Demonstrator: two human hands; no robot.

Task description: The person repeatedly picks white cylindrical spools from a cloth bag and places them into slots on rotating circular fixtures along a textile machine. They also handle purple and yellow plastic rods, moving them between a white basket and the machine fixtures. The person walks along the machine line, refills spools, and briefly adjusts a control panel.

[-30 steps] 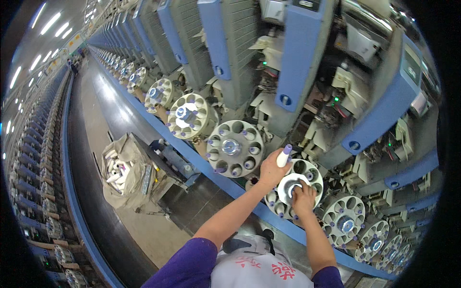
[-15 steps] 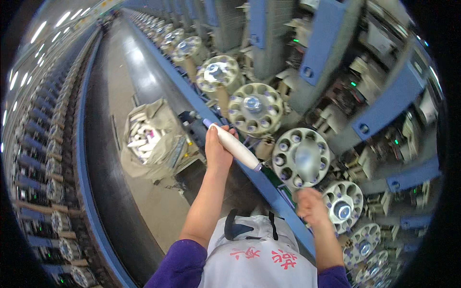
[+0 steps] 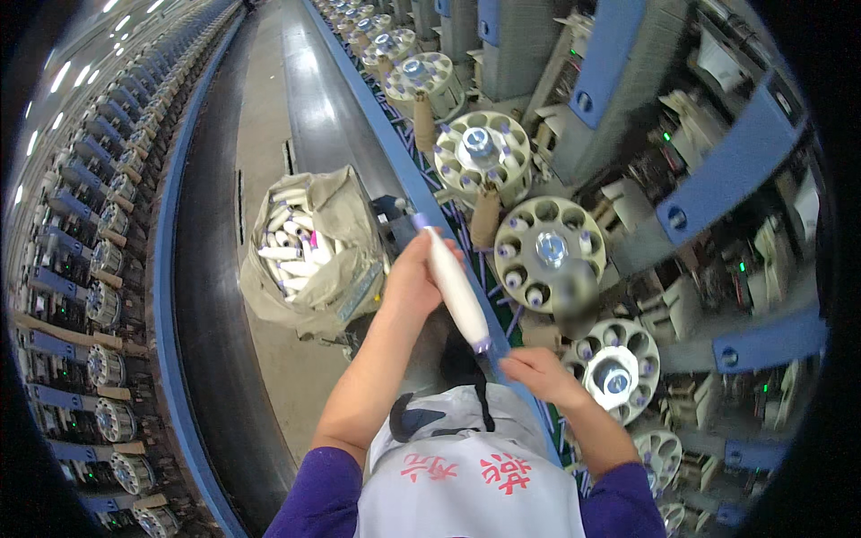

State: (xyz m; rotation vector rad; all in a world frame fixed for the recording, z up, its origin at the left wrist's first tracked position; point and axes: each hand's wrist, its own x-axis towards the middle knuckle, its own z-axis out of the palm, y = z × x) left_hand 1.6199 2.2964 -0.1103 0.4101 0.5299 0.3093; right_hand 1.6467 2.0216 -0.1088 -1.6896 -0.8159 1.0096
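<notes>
White bobbin (image 3: 457, 291) slants at the frame's centre, fingers of the left hand (image 3: 415, 282) wrapped around it. Near its lower tip, the right hand (image 3: 541, 374) curls; I cannot tell whether it pinches anything. 1 beige sack (image 3: 355, 269) sits left of centre.

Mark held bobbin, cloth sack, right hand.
Held bobbin (image 3: 456, 289), head view: middle of its white winding.
Cloth sack (image 3: 356, 238), head view: its right side.
Right hand (image 3: 541, 372), head view: back of the hand.

The yarn bobbin (image 3: 456, 289) is white (purple at either end), the sack (image 3: 357, 260) beige, the apron (image 3: 468, 507) white with red lettering.
</notes>
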